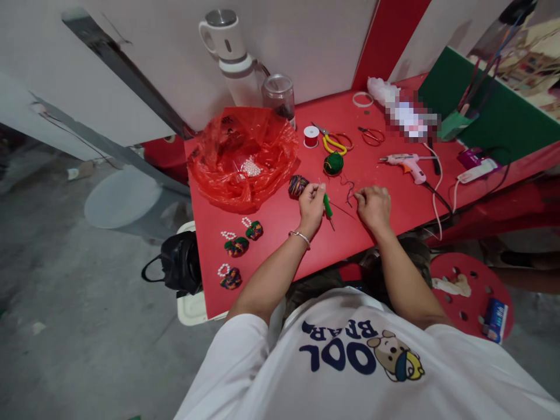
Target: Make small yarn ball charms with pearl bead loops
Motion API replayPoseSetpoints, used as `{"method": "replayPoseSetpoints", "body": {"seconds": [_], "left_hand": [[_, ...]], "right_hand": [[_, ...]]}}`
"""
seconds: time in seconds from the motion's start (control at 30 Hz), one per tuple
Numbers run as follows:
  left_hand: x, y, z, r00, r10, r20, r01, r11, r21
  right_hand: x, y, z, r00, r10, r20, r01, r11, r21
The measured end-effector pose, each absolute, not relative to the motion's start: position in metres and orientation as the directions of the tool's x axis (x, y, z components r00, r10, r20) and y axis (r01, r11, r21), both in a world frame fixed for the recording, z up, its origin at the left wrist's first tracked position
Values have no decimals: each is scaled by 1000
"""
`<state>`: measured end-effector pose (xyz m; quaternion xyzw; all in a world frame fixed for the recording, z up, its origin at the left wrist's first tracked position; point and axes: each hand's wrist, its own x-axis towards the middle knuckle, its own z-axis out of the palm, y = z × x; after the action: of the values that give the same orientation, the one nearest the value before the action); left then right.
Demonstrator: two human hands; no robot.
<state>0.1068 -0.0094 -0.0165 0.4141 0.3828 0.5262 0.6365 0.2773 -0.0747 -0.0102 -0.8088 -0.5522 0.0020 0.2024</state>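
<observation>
My left hand [312, 205] is closed in a pinch over the red table, on what looks like the end of a thin strand. Beside its fingers is a green-handled crochet hook [328, 205], its metal tip pointing toward me. My right hand [374, 207] has its thumb and forefinger pinched on a dark multicoloured yarn strand [350, 189]. A thin line of yarn stretches between both hands. Just behind my left hand sits a multicoloured yarn ball [298, 186], with a green yarn ball [333, 164] farther back.
Three crocheted pieces with pearl loops [236, 245] lie at left. Behind them a red plastic bag [227, 186] holds white beads [251, 167]. A ribbon spool [311, 137], yellow-handled scissors [335, 144], red-handled pliers [371, 136] and a pink glue gun [406, 165] with cables lie toward the back and right.
</observation>
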Motion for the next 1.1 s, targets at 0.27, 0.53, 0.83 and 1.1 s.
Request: {"method": "replayPoseSetpoints", "body": {"seconds": [0.27,0.53,0.83,1.1], "left_hand": [[106,-11,-12,159,985,-64,-342,115,933],[108,-12,-10,182,979,-96,-300,148,942],[108,-12,-14,212,974,-80,-304,144,942],[108,-11,-11,216,970,-115,-275,174,946]], "right_hand": [[282,-78,-22,377,853,361,861,-179,-476],[278,-79,-19,294,889,350,880,-110,-461],[277,-77,-22,153,917,368,859,60,-508],[275,-80,-20,180,901,395,855,55,-516]]}}
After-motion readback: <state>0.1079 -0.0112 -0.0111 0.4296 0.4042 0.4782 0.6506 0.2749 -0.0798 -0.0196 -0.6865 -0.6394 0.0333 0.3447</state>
